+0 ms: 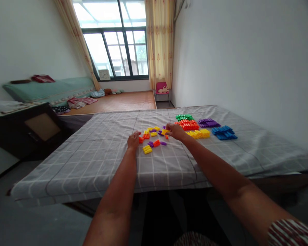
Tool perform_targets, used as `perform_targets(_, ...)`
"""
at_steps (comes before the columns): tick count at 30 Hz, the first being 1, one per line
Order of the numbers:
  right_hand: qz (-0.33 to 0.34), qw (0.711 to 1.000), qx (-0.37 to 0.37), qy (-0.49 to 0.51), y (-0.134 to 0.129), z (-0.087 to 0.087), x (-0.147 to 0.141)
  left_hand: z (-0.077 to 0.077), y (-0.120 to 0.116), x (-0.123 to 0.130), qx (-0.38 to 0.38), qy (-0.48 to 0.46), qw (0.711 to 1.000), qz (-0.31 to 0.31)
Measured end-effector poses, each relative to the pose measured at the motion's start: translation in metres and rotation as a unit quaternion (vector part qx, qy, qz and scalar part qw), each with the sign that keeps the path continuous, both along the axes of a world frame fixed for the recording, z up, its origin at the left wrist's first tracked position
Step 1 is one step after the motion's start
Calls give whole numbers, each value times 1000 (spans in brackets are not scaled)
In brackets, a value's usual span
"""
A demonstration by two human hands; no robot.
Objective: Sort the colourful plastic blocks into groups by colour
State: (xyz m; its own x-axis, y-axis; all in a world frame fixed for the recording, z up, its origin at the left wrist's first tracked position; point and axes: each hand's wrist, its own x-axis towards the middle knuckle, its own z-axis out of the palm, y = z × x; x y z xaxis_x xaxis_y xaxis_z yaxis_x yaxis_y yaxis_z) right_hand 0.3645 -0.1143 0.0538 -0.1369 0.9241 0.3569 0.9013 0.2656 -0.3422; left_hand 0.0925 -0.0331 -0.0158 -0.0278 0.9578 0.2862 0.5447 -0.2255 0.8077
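Observation:
On the grey checked cloth lies a loose scatter of small, tube-like plastic pieces, too small to name more closely. My right hand (175, 131) reaches over the scatter's right side, fingers pinched on a yellow plastic piece (165, 132). At the left side, my left hand (133, 140) has curled fingers against an orange plastic piece (141, 140); its grip is partly hidden. Between the hands are yellow pieces (147, 149), orange pieces (156, 143) and purple pieces (163, 144). Right of my right hand are sorted groups: green (184, 117), orange (188, 125), yellow (200, 133), purple (208, 122) and blue (224, 132).
The checked cloth (92, 160) covers a wide table, its front edge close to me. A white wall (241, 61) runs along the right. Beyond stand a low bed platform (128, 100), a dark cabinet (23, 133) and a pink chair (161, 86) below a window.

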Motion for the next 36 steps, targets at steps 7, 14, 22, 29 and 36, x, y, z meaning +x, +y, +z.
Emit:
perform_targets(7, -142, 949, -13, 282, -71, -39, 95, 7, -6, 3, 1, 3, 1000, 13)
perform_targets(14, -239, 958, -40, 152, -88, -57, 112, 33, -16, 5, -37, 57, 998, -10)
perform_targets(22, -274, 959, -6, 70, -90, -58, 102, 52, -58, -7, 6, 161, 982, -95)
perform_targets(29, -269, 924, 14, 270, -90, -67, 122, 33, -103, -3, 37, 299, 940, -160)
perform_targets(36, -178, 878, -89, 436, -94, -59, 133, 48, -107, 16, 117, 315, 937, -96)
